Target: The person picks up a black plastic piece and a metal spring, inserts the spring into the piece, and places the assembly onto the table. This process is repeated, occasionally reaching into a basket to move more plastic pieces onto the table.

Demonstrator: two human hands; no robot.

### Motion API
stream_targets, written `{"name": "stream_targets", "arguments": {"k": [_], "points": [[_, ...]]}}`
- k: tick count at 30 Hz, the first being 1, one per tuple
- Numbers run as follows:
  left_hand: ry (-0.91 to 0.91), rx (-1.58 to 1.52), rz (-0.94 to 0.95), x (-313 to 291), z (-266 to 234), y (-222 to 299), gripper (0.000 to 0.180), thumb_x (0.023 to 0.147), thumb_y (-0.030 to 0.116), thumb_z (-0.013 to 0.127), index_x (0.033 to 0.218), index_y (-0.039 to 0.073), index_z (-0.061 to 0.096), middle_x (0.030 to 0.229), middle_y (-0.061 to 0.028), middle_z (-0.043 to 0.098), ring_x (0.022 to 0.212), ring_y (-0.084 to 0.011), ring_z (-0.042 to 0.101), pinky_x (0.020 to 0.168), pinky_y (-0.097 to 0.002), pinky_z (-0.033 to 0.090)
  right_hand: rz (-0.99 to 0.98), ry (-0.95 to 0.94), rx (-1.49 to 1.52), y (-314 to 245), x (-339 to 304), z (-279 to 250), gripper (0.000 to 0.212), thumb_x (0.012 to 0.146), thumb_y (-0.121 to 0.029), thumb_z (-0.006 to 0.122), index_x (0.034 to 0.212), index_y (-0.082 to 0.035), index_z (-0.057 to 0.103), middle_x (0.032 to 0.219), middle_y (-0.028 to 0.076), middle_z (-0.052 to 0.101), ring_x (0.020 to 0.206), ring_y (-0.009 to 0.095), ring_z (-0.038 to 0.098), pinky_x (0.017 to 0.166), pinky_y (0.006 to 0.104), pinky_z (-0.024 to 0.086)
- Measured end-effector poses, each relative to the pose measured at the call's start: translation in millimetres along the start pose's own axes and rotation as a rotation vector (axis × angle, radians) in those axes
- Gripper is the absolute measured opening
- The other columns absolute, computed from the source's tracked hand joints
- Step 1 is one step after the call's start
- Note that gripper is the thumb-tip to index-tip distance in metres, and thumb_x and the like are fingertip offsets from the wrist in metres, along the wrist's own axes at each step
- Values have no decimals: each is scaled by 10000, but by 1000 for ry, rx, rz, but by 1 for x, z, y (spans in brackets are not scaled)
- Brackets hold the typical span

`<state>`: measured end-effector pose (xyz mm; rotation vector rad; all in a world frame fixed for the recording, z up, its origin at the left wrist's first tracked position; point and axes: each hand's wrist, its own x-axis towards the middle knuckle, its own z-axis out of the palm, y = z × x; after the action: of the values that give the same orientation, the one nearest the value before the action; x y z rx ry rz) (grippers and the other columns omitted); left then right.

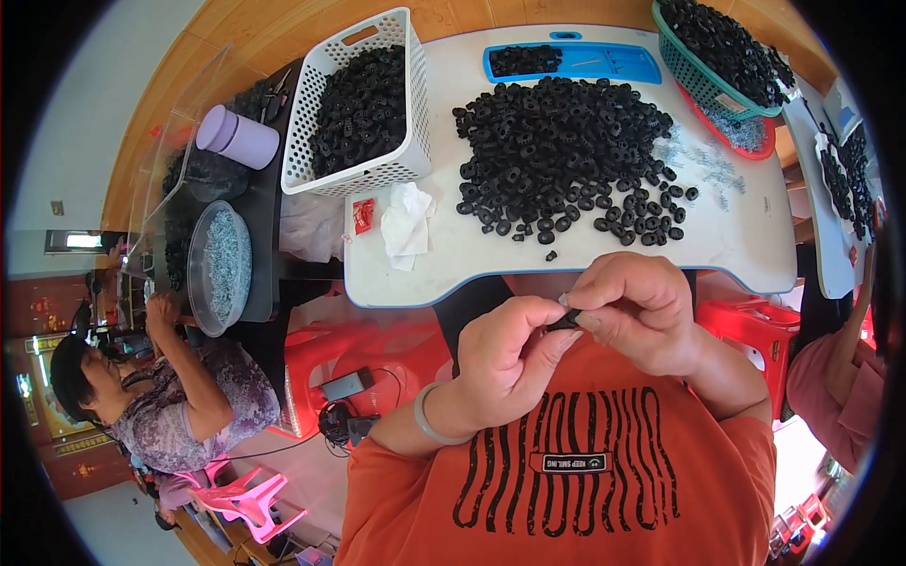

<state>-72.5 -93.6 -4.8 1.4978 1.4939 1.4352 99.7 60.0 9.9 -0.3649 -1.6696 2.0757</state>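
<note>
Above my lap, just off the table's near edge, both hands meet fingertip to fingertip. My left hand [510, 354] pinches a small black plastic part [564, 322] between thumb and fingers. Over it, my right hand [646, 307] is closed in a pinch, with a tiny pale piece [563, 300] showing at its fingertips. The fingers cover most of both pieces. Beyond the hands lies a large heap of black ring-shaped parts [557, 141] on the white table [439, 241]. Small clear bluish pieces [708, 165] are scattered to the heap's right.
A white perforated basket [420, 141] of black parts stands left of the heap. Behind lies a blue tray [632, 64]. At far right, a green basket [675, 61] rests over a red bowl [769, 141]. A person [198, 396] sits at left by a clear bowl [195, 283].
</note>
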Motion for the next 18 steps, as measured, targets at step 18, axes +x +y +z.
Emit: {"name": "stream_targets", "arguments": {"k": [18], "points": [[-1, -3, -28, 5, 2, 6, 147, 1039, 45, 761, 1103, -22, 647, 911, -70, 735, 739, -100, 671, 681, -245, 530, -347, -71, -408, -5, 4, -6, 163, 939, 115, 734, 1034, -17, 751, 886, 102, 752, 830, 267, 762, 895, 394, 635]]}}
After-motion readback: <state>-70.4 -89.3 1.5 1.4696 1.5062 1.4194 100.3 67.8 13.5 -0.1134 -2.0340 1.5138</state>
